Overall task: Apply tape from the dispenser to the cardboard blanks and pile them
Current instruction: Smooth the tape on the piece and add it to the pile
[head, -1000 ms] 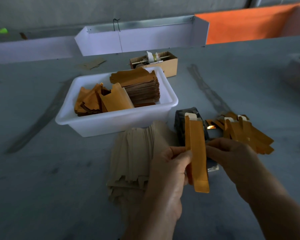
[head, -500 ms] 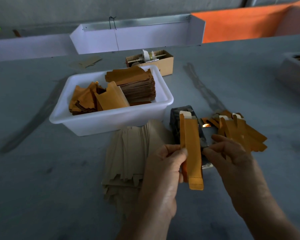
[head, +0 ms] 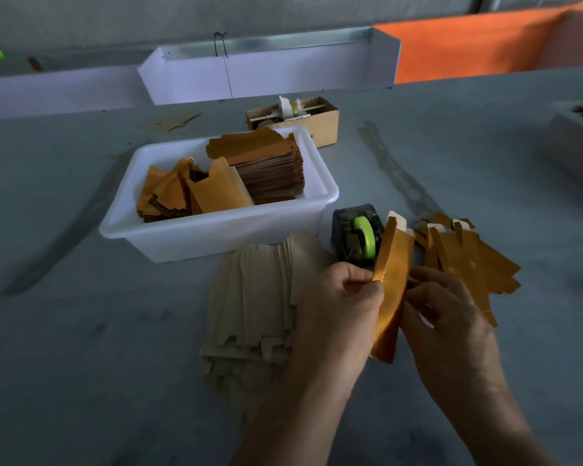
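Both hands held one gold cardboard blank (head: 389, 290) upright between them; the left hand (head: 339, 307) pinched its left edge with curled fingers and thumb, while the right hand (head: 448, 317) curled against its right edge; just beyond the fingers stood the tape dispenser (head: 356, 236) with its green roll; right of the right hand lay a loose pile of finished gold blanks (head: 468, 260), only a few; left of the left hand a thick stack of pale blanks (head: 260, 297) waited, and the white tub (head: 216, 230) beyond held many more; most of the job seemingly remained.
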Demonstrator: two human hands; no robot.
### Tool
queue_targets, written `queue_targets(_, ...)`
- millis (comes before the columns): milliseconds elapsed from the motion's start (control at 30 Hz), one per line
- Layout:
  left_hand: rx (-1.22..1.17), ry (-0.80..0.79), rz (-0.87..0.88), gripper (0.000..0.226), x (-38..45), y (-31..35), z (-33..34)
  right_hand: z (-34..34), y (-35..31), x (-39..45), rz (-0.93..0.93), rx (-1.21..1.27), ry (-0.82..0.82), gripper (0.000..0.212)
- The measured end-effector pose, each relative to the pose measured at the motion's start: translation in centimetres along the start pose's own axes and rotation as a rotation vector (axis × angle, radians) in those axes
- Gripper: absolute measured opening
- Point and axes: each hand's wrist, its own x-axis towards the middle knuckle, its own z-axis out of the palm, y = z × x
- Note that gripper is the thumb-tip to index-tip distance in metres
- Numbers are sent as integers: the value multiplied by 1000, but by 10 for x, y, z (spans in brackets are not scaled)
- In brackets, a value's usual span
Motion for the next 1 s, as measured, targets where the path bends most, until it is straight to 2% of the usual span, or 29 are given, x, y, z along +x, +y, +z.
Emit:
queue_targets(167, 155, 30, 31, 5, 3, 5, 4, -4, -4, 5, -92, -117, -15, 10)
queue_targets(300, 174, 29, 27, 6, 2, 6, 2, -10, -2, 5, -92, -120, -44, 11)
queue_targets(400, 98, 7, -15, 10, 4, 6, 0, -24, 3, 3, -41, -73, -35, 11)
queue_targets(500, -57, -43, -62, 17, 1, 8, -5, -43, 3, 0, 43, 144, -52, 12)
queue_targets(567, -106, -84, -83, 17, -3, 7, -10, -53, -8, -1, 99, 395, -145, 10)
queue_targets(633, -134, -111, -92, 14, -6, 5, -11, -60, -20, -1, 39, 473, -255, 13)
queue_targets(733, -194, -116, -92, 11, -11, 5, -13, -60, -31, 0, -78, 444, -356, 25)
queue_targets(867, -283, -145, -112, 13, -15, 7, -17, -55, -33, 4, -125, 387, -372, 22)
queue_targets(1000, -300, -180, -114, 15, -18, 6, -18, -51, -33, 4, -142, 257, -397, 45)
